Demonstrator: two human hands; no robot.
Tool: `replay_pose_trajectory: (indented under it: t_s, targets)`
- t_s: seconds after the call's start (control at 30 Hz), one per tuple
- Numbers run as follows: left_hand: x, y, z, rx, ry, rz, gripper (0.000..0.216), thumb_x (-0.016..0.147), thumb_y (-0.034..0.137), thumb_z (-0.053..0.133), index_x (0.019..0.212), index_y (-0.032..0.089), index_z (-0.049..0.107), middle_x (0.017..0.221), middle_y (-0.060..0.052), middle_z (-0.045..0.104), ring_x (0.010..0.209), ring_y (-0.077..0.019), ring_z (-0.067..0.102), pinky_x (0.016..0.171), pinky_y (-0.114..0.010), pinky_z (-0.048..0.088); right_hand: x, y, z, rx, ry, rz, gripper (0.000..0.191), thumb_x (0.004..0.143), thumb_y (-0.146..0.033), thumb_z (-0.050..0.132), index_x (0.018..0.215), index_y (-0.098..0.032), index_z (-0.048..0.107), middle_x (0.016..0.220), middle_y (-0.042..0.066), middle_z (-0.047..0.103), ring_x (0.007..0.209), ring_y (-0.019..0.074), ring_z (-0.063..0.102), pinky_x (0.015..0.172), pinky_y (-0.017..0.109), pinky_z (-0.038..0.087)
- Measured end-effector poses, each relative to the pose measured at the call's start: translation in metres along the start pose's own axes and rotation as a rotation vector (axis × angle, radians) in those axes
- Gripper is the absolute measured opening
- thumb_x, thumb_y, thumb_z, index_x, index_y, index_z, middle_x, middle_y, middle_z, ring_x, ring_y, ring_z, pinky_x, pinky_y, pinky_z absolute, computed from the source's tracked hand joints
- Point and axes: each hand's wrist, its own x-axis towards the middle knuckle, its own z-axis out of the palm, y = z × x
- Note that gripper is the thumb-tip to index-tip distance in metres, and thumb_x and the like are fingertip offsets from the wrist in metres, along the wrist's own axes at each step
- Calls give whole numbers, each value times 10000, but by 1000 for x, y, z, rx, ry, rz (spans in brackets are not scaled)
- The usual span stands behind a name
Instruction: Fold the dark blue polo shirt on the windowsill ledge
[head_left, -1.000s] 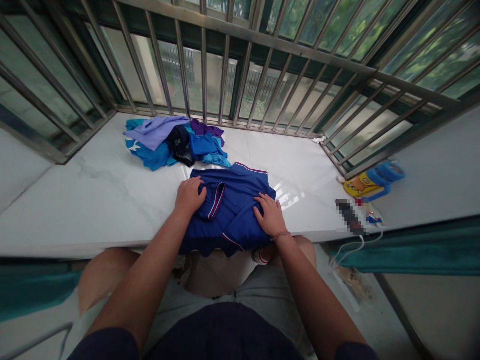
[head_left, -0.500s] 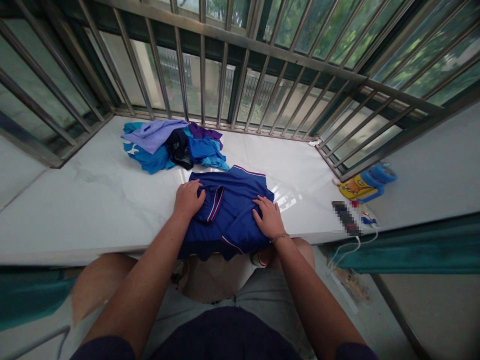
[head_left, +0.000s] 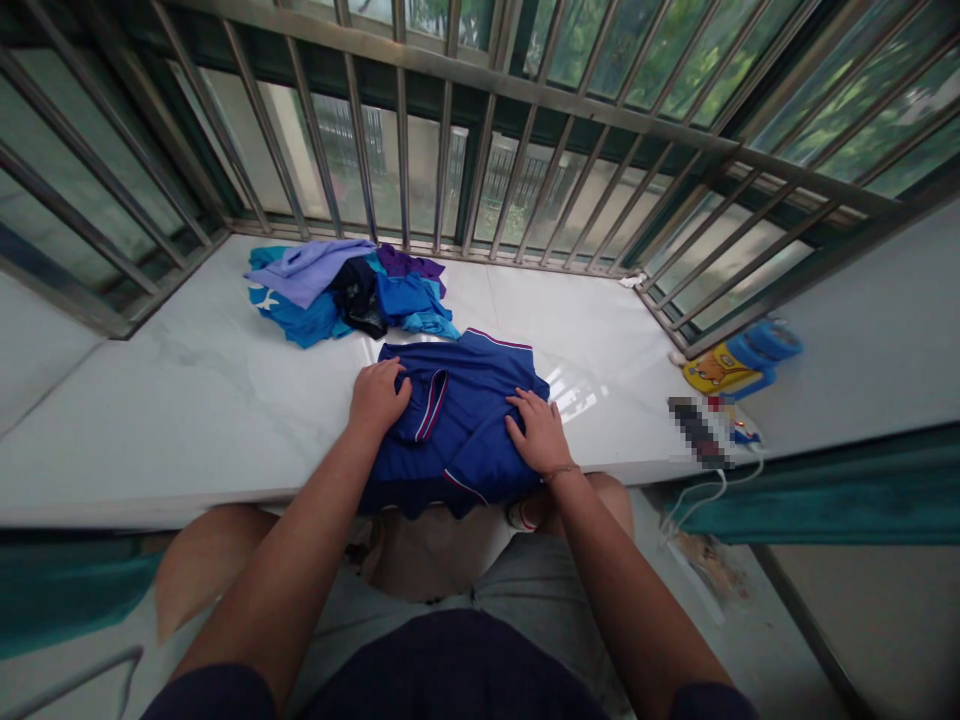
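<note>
A dark blue polo shirt with red-and-white trim on its collar and sleeve lies on the white counter, its sides turned in and its lower edge hanging over the front. My left hand rests open on the shirt's left side, beside the trimmed sleeve. On the right side my right hand lies flat with its fingers apart, pressing lightly on the fabric. Behind the shirt sits a heap of crumpled clothes in lilac, blue, black and purple.
Metal window bars run along the back of the white counter. A yellow and blue bottle lies at the right, near a blurred dark object and a white cable. Teal curtains hang below the counter.
My hands and the shirt stay in nearly the same place. The view has shifted very slightly.
</note>
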Motion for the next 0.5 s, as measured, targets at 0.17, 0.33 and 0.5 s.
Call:
replay_pose_trajectory:
  t_s: [0.17,0.33,0.5]
  targets:
    - [0,1,-1,-4,-11,-8,275,999,310,589,1178,194,764,1462,-178,760,1372,-387,689,1232,-568,483,0,-1,-1,9,-7,9,431,1127,-402,530,1526,-289,645,1723,113,550,1622,356,459,1330,752,264]
    - [0,2,-3,-7,-11,-2,276,996,305,589,1179,196,765,1460,-182,760,1365,-388,691,1223,-566,490,0,-1,-1,10,3,1,430,1129,-401,525,1526,-287,645,1723,110,551,1622,349,461,1331,748,268]
    - [0,2,-3,13,-6,-2,264,996,307,594,1168,196,760,1457,-173,766,1360,-387,697,1212,-561,501,0,-1,-1,6,-1,3,427,1128,-395,533,1525,-285,647,1725,112,550,1621,349,462,1333,743,269]
